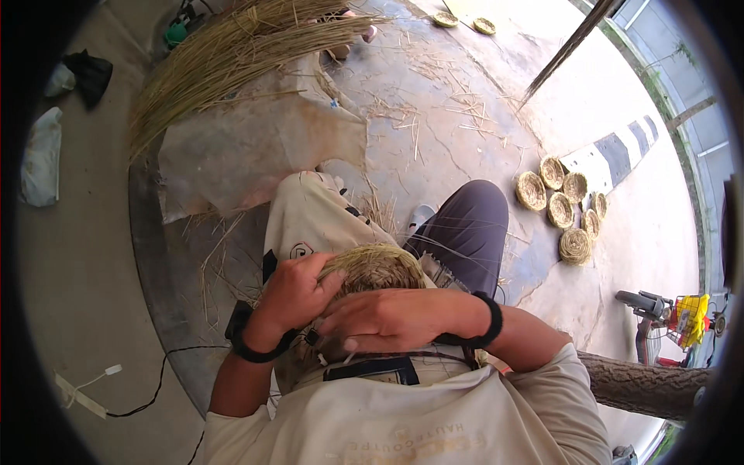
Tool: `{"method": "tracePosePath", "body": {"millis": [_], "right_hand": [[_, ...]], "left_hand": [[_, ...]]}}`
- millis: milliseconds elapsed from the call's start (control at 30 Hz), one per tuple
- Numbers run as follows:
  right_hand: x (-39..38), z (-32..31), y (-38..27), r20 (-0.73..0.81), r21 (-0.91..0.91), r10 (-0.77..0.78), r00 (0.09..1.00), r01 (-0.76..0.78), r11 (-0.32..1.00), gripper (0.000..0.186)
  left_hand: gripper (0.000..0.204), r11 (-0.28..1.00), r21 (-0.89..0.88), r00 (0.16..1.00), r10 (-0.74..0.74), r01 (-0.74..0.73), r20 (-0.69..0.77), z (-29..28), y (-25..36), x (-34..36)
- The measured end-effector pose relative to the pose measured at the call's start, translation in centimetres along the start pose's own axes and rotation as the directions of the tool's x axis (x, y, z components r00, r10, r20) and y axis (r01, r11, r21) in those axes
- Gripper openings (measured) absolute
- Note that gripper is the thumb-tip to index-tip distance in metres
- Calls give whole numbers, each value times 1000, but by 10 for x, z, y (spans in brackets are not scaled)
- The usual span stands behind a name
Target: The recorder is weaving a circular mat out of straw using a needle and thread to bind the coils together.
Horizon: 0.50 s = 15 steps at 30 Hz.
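A round straw basket (380, 271), with coiled walls and a thick rim of loose strands, rests in my lap between my knees. My left hand (298, 288) is closed on the basket's left edge, thumb pressed along the straw. Across the near side lies my right hand (387, 319), fingers bent toward the left hand and thumb held below them. What sits between the right fingers is too small and hidden to name. Thin strands stick out from the basket over my right thigh. My right hand covers the near part of the basket.
A big bundle of dry straw (232, 70) lies on a stained cloth sheet (256, 147) at front left. Several finished straw baskets (560, 210) stand at the right. A black cable (159, 387) crosses the left floor, and a log (643, 384) is at lower right.
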State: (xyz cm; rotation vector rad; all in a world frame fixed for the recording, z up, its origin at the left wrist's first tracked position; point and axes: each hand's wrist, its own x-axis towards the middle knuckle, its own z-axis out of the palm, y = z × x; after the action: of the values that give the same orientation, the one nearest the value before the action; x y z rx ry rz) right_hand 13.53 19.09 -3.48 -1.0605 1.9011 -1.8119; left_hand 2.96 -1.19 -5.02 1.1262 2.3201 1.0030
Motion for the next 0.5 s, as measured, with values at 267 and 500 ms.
{"method": "tracePosePath", "body": {"millis": [267,500], "right_hand": [[-165,-76,-69,-858,59,353,372,-612,788,39],[-337,-94,-127,-979,201,59,-194,-900,386,37]], "left_hand": [[20,990,86,965,-90,114,-246,-25,-22,-1],[22,949,161,842,-153,271,-517,-81,-53,-2]]}}
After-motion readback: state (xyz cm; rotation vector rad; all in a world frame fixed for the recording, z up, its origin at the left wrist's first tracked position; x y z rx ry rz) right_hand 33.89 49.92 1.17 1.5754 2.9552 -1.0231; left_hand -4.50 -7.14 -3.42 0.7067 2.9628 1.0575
